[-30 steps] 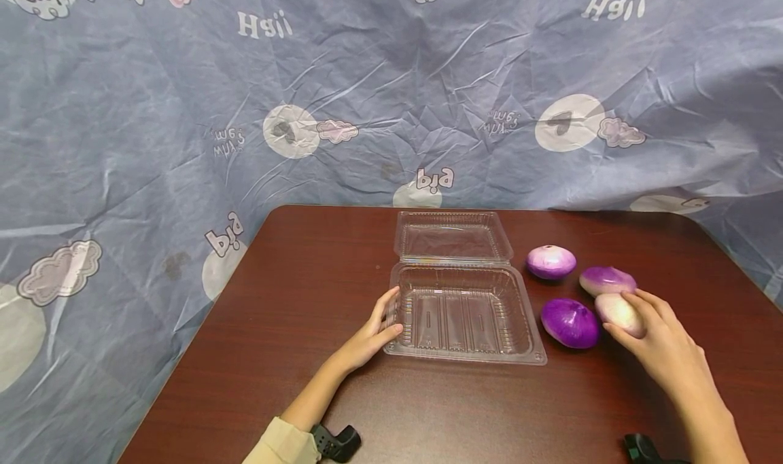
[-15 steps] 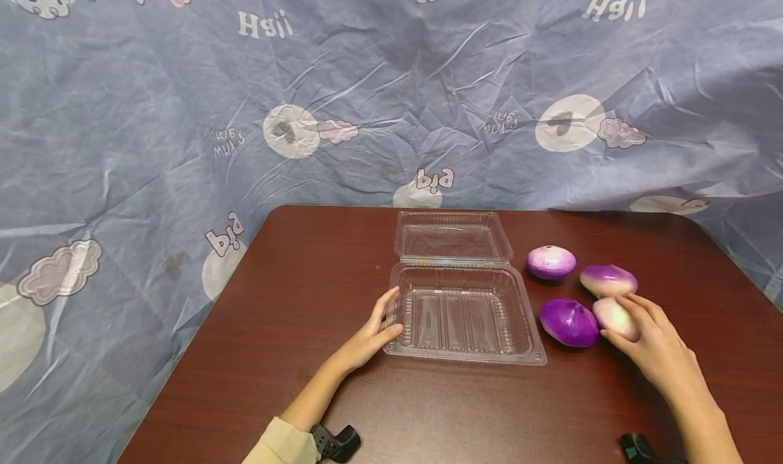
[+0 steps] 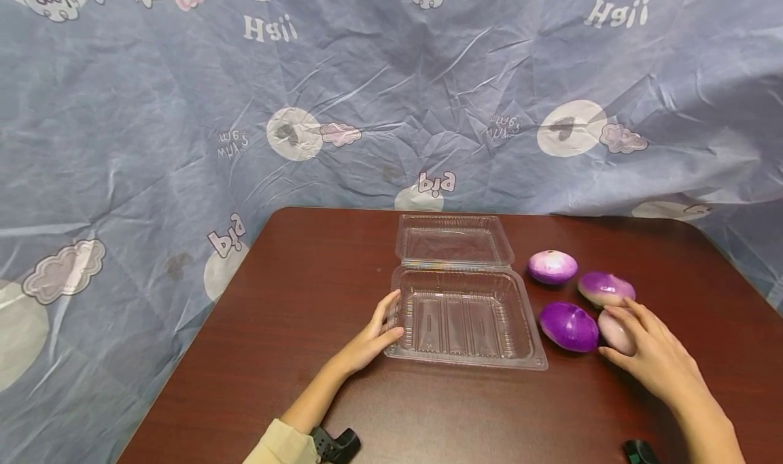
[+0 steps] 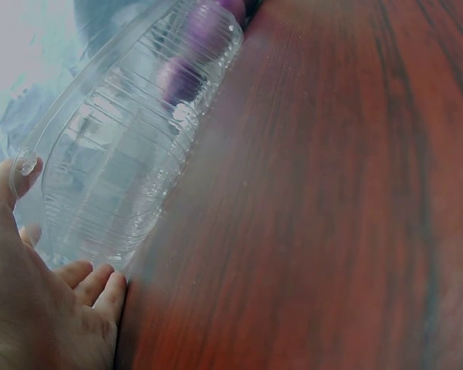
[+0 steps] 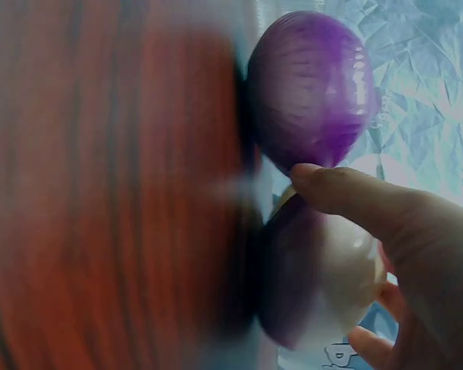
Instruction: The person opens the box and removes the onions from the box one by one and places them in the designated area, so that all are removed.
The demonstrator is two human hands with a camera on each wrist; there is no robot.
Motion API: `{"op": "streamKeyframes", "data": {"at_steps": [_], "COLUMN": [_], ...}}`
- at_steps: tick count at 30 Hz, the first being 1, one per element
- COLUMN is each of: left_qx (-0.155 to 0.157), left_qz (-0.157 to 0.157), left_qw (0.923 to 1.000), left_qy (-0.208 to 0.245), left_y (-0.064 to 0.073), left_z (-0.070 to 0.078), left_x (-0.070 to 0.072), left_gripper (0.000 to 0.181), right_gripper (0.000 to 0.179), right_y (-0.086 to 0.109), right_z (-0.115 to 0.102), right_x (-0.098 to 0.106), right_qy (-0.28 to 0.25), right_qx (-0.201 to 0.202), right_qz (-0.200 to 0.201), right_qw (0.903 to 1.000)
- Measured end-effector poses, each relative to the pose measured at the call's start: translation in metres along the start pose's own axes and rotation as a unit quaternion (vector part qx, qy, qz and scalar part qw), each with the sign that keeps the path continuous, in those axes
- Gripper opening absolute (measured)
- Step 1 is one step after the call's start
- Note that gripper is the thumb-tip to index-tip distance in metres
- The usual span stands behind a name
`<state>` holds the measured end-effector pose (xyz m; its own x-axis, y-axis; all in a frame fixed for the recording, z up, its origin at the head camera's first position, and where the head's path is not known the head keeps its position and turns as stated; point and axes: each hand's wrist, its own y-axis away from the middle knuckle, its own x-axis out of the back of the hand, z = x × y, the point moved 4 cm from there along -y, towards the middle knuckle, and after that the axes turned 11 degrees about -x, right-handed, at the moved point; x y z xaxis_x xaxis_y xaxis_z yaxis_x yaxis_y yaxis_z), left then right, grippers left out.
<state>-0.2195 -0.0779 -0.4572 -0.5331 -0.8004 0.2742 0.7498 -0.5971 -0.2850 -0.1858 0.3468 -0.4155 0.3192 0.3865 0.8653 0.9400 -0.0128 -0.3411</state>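
My left hand (image 3: 369,331) grips the left side of a clear plastic clamshell container (image 3: 465,363), its thumb over the rim; the lid (image 3: 453,238) lies folded back behind. In the left wrist view the fingers of my left hand (image 4: 46,301) are at the side wall of the container (image 4: 112,166). My right hand (image 3: 660,355) holds a pale onion (image 3: 614,333) low at the table, partly hidden by the fingers. Touching or close beside it is a dark purple onion (image 3: 569,327); in the right wrist view the thumb crosses between the held onion (image 5: 316,277) and the purple onion (image 5: 309,89).
Behind the held onion lies a purple-and-white onion (image 3: 605,287), and a pinkish-purple onion (image 3: 552,267) sits near the container's right back corner. Everything stands on a dark red-brown wooden table (image 3: 293,280). A printed blue-grey cloth (image 3: 391,111) hangs behind its far edge.
My right hand has shifted the pale onion slightly left, then nearer to me, with the fingers now covering more of it. The left hand stays on the container. The head view has tilted slightly.
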Motion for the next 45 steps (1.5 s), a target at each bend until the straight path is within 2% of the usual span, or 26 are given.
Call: {"op": "streamKeyframes", "data": {"at_steps": [1, 11, 18, 25, 31, 41, 45], "left_qx": [-0.002, -0.002, 0.000, 0.003, -0.004, 0.003, 0.010], "left_qz": [0.001, 0.003, 0.003, 0.006, 0.006, 0.006, -0.002], "left_qw": [1.0000, 1.0000, 1.0000, 1.0000, 1.0000, 1.0000, 0.9999], "left_qy": [-0.002, -0.004, -0.002, 0.001, 0.000, 0.000, 0.004], "left_y": [0.000, 0.000, 0.001, 0.001, 0.000, -0.001, -0.001], "left_z": [-0.005, -0.005, -0.005, -0.005, -0.003, -0.002, 0.008], "left_x": [0.000, 0.000, 0.000, 0.000, 0.000, 0.001, 0.001], "left_gripper": [0.068, 0.068, 0.068, 0.068, 0.067, 0.066, 0.068], "right_gripper": [0.067, 0.058, 0.045, 0.038, 0.037, 0.056, 0.068], "right_y": [0.000, 0.005, 0.001, -0.011, -0.030, -0.058, -0.063], "right_z": [0.000, -0.011, -0.036, -0.060, -0.074, -0.076, -0.071], "right_x": [0.000, 0.015, 0.032, 0.037, 0.036, 0.025, 0.016], "right_qy": [0.001, 0.026, 0.000, -0.041, -0.043, 0.023, 0.051], "right_qx": [0.003, 0.021, -0.016, -0.029, -0.012, -0.012, -0.038], "right_qz": [0.000, -0.013, 0.009, 0.041, 0.057, -0.019, -0.066], "right_qw": [1.0000, 0.9994, 0.9998, 0.9979, 0.9973, 0.9995, 0.9958]}}
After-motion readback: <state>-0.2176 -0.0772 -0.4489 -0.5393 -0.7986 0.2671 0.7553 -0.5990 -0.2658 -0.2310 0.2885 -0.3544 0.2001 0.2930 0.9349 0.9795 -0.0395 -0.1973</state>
